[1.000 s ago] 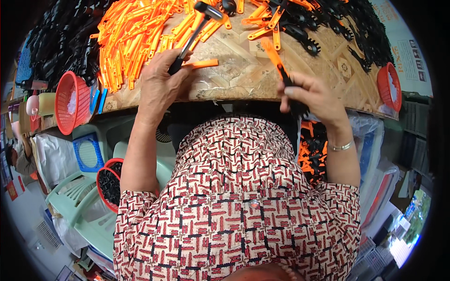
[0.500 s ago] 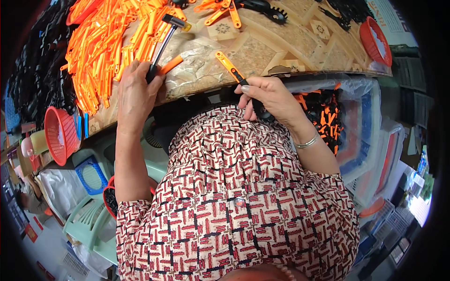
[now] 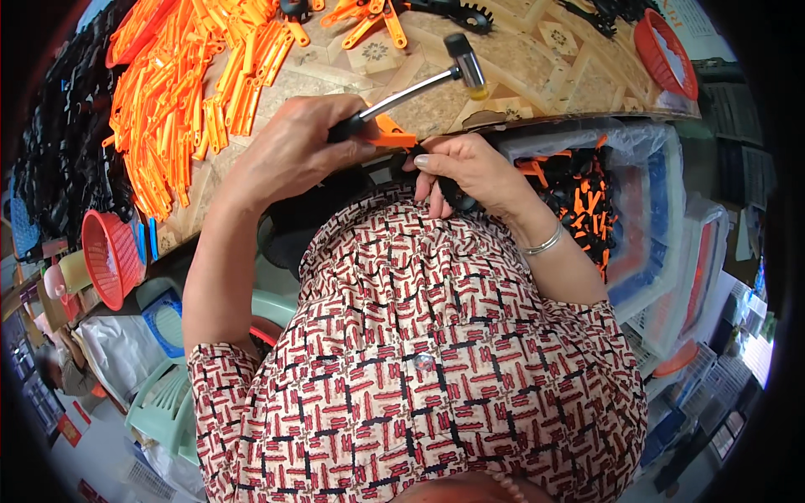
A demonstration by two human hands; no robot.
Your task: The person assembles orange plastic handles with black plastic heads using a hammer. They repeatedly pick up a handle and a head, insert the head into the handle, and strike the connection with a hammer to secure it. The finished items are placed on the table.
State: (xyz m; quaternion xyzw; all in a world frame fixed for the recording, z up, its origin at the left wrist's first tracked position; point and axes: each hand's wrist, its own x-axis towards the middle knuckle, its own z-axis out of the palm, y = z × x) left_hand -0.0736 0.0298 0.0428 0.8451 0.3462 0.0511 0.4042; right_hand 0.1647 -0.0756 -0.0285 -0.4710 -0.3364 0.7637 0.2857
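Note:
My left hand (image 3: 302, 147) is closed around the black grip of a small mallet (image 3: 411, 90). The mallet's metal shaft slants up to the right, ending in a black and yellow head over the table edge. Between my hands an orange plastic handle piece (image 3: 392, 136) juts from beside my left fingers and meets a dark part at my right fingertips. My right hand (image 3: 470, 172) grips a black toothed utensil (image 3: 457, 194), apparently a pasta server, low against my patterned top. Fingers partly hide where the orange and black parts meet.
Orange handle pieces (image 3: 163, 101) are heaped on the table (image 3: 511, 75), with black parts (image 3: 67, 151) to their left. Red baskets stand at left (image 3: 111, 260) and right (image 3: 665, 54). A plastic-lined bin (image 3: 662, 210) beside my right arm holds black and orange utensils.
My left hand has moved right with the mallet and orange piece, up against my right hand. The mallet now points right. The black utensil stays in my right hand.

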